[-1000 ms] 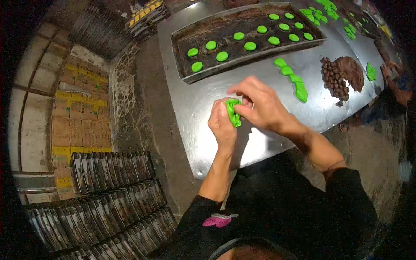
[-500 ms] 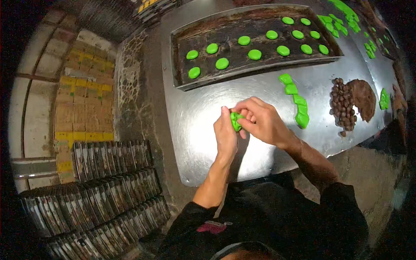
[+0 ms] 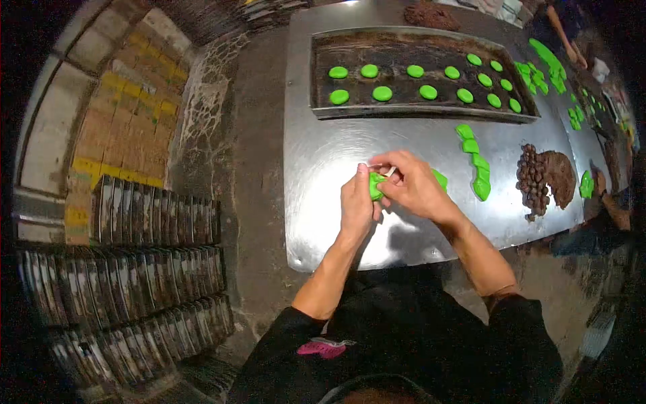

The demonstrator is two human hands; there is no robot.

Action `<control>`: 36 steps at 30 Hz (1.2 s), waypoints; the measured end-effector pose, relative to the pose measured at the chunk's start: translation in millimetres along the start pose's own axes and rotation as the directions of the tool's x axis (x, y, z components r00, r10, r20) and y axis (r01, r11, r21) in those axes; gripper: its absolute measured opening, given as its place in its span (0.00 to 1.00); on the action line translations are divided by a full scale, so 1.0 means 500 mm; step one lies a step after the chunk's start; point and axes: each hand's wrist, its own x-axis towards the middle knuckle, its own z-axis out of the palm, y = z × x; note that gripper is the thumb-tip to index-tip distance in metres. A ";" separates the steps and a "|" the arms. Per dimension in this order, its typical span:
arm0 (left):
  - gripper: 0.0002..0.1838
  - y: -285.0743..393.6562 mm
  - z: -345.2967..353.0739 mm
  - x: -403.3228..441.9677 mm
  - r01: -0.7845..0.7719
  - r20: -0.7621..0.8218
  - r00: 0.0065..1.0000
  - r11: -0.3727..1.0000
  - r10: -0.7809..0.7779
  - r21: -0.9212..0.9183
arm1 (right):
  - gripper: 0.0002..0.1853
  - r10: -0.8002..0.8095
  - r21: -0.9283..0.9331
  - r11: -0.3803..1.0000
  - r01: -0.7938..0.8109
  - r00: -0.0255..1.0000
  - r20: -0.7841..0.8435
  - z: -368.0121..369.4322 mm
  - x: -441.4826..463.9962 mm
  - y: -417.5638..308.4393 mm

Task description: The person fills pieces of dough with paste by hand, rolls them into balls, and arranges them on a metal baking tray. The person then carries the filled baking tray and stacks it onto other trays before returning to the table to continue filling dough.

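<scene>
A small lump of bright green dough [image 3: 375,191] is held between my two hands above the metal table. My left hand [image 3: 355,205] is closed around it from the left, thumb upright along its edge. From the right, my right hand [image 3: 414,185] pinches the same lump with curled fingers. Part of another green dough piece [image 3: 441,179] shows behind my right hand. A row of touching green dough pieces [image 3: 480,165] lies on the table just beyond it. What is inside the held lump, if anything, I cannot make out.
A dark baking tray [image 3: 424,111] with several flattened green rounds stands at the back. Brown balls [image 3: 533,178] and a brown mass [image 3: 560,178] lie to the right. Racked trays [image 3: 148,269] stand at lower left. Another person's arm [image 3: 565,37] reaches in at upper right.
The view has shifted, so the table sits farther right. My hands stay closed on the green lump. A green piece now shows behind my right hand, and another person's hand appears at the right edge.
</scene>
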 end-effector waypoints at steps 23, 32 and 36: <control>0.19 -0.099 -0.481 -0.274 0.157 -0.484 0.860 0.986 -0.160 -0.048 | 0.16 -0.144 -0.548 0.832 0.088 0.988 -0.060 0.116 -0.087 0.047; 0.16 -0.089 -0.323 -0.158 0.082 -0.384 0.921 0.996 -0.066 0.027 | 0.28 -0.133 -0.865 0.479 0.153 0.986 0.100 0.216 -0.122 0.372; 0.17 -0.152 -0.142 0.007 0.028 -0.108 0.994 0.861 0.031 0.508 | 0.17 0.135 -0.391 0.919 -0.051 0.972 0.193 0.083 -0.196 0.251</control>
